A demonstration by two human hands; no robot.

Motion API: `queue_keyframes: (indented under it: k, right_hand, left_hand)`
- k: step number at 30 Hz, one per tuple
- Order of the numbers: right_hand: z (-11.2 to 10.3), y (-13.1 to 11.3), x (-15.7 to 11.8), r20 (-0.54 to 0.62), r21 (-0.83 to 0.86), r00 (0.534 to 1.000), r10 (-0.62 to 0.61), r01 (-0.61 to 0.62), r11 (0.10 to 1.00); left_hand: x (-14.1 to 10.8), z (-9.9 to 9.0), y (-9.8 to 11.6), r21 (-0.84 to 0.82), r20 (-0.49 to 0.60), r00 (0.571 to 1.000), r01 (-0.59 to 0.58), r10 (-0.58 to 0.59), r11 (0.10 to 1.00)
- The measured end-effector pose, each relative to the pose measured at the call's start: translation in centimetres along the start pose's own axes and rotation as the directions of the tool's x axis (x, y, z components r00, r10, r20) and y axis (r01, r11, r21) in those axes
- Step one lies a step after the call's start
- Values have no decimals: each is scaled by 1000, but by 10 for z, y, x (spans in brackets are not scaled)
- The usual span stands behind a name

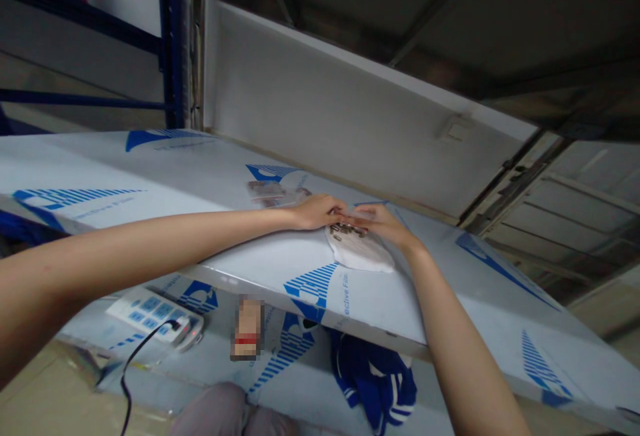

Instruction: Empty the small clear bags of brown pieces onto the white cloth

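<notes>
One hand [314, 213] meets the other [386, 225], fingers [353, 219] bunched over metal parts [345, 230] by a bag [273, 194].

The small metal pieces [345, 231] are too tiny to identify, and a pixelated patch [247, 327] hides what lies there.

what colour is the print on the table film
Blue stripes on white film, best in head view.

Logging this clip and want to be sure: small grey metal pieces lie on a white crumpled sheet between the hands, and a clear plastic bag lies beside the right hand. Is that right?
Not quite: the clear plastic bag lies beside the left hand, not the right hand, as the head view shows. The small grey metal pieces on the white crumpled sheet between the hands are as you said.
</notes>
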State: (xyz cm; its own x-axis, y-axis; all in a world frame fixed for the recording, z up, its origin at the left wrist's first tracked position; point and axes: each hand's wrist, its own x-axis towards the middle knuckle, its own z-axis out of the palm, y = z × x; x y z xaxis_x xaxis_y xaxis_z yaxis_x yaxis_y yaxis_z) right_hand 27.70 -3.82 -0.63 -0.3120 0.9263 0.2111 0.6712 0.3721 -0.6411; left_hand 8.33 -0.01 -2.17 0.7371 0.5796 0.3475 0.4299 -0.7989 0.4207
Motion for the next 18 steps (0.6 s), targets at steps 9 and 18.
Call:
queue_keyframes:
  k: [9,18]
  right_hand:
    - [5,-2,-1,-62,163,998,32,-21,986]
    - [-13,33,12,-276,80,951,140,-123,989]
  left_hand:
    - [2,-4,-8,-239,-1,1000,-12,12,971]
    - [1,-17,-3,65,-38,992,122,-120,990]
